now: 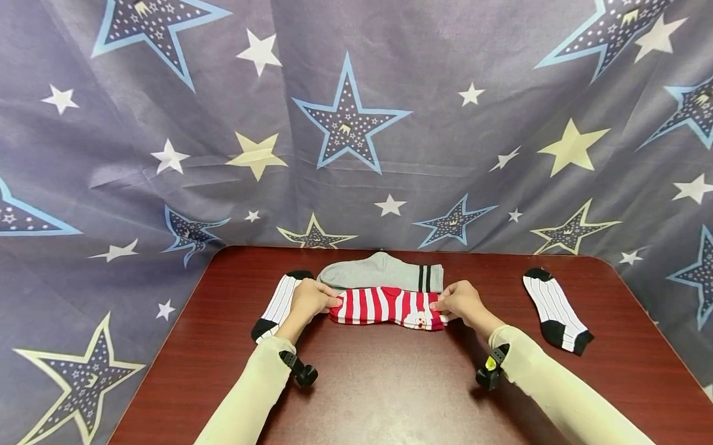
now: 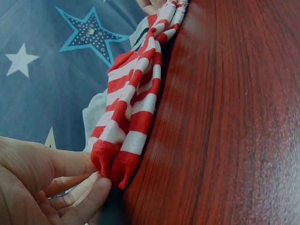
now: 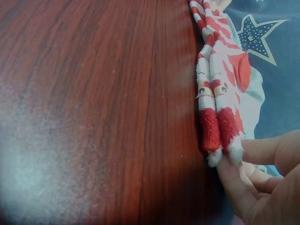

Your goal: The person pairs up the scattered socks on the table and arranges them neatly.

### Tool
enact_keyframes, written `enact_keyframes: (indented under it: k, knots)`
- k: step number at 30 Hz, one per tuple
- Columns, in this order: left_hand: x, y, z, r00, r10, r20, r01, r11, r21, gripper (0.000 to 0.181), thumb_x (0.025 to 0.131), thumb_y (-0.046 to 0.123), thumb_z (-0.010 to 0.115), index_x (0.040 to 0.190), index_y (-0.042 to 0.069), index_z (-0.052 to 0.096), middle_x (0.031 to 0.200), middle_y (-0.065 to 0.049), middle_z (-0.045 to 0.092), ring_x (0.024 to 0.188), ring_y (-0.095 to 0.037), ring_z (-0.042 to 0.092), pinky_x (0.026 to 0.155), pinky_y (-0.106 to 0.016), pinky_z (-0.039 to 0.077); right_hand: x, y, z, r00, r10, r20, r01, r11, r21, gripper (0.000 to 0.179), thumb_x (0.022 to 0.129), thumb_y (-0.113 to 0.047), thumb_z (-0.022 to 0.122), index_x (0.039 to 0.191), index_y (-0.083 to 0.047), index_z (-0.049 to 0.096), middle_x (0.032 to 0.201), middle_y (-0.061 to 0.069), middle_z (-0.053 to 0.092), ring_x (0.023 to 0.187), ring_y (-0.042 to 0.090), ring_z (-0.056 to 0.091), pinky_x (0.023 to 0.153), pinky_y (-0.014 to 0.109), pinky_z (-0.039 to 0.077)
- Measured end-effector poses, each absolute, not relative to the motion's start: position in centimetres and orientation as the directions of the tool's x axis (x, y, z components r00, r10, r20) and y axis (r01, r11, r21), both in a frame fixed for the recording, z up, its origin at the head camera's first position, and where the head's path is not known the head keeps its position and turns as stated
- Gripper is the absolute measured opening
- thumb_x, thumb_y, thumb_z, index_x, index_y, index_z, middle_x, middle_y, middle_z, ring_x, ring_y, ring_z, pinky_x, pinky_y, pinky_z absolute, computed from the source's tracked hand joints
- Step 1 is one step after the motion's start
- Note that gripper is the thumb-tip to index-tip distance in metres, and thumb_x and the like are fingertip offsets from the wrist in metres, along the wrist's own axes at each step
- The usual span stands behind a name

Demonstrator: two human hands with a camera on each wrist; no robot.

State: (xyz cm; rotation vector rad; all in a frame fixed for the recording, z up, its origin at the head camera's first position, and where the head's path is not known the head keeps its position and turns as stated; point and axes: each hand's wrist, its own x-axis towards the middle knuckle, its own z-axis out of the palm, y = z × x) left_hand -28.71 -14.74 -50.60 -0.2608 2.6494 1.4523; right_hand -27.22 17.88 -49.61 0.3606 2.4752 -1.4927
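Two red-and-white striped socks (image 1: 365, 305) lie one on the other, stretched lengthwise between both hands. My left hand (image 1: 311, 299) pinches them at the red toe end; in the left wrist view the two red toes (image 2: 123, 168) show side by side at the thumb tip. At the opposite end, my right hand (image 1: 462, 300) pinches the cuffs, whose fluffy white trim (image 3: 234, 151) shows in the right wrist view. A small face pattern marks each sock near its cuff. Just behind lies a grey sock (image 1: 364, 272) with two black bands, partly overlapped by the striped ones.
A white sock (image 1: 279, 302) with thin dark stripes and black toe and heel lies left, partly hidden by the left hand. A similar sock (image 1: 554, 307) lies on the table's right side. A star-patterned curtain (image 1: 356, 203) hangs behind the reddish-brown table (image 1: 386, 392).
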Motion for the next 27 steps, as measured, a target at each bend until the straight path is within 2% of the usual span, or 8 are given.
enact_keyframes:
  k: [8,14,27]
  knots:
    - [-28.63,-14.61,-50.68,-0.979,-0.096,-0.179,-0.202,0.536,0.819,0.016,0.074,0.005,0.089,0.087,0.001,0.081,0.088,-0.016,0.078,0.054,-0.008,0.066,0.055,-0.023,0.059,-27.40,17.97,-49.75,-0.937,0.097,-0.335,0.341,0.459,-0.820,0.019,0.081,0.003,0.081,0.083,0.007,0.063,0.068,0.003,0.057,0.056,0.010,0.058,0.053,0.029,0.060]
    - [-28.63,-14.54,-50.70,-0.980,-0.094,-0.176,-0.198,0.575,0.794,0.016,0.073,0.008,0.090,0.086,0.004,0.081,0.086,-0.014,0.078,0.055,-0.008,0.067,0.054,-0.024,0.059,-27.49,18.16,-49.78,-0.936,0.055,-0.347,0.337,0.428,-0.839,0.018,0.082,0.005,0.080,0.083,0.008,0.062,0.066,0.002,0.058,0.058,0.011,0.058,0.054,0.030,0.061]
    - [-28.58,-14.66,-50.47,-0.981,-0.063,-0.182,-0.188,0.504,0.843,0.015,0.074,0.000,0.086,0.088,-0.003,0.079,0.095,-0.020,0.076,0.058,-0.011,0.067,0.058,-0.026,0.061,-27.62,18.33,-49.41,-0.924,0.018,-0.383,0.355,0.415,-0.838,0.014,0.084,0.005,0.076,0.087,0.009,0.063,0.069,0.003,0.060,0.061,0.011,0.060,0.057,0.029,0.061]
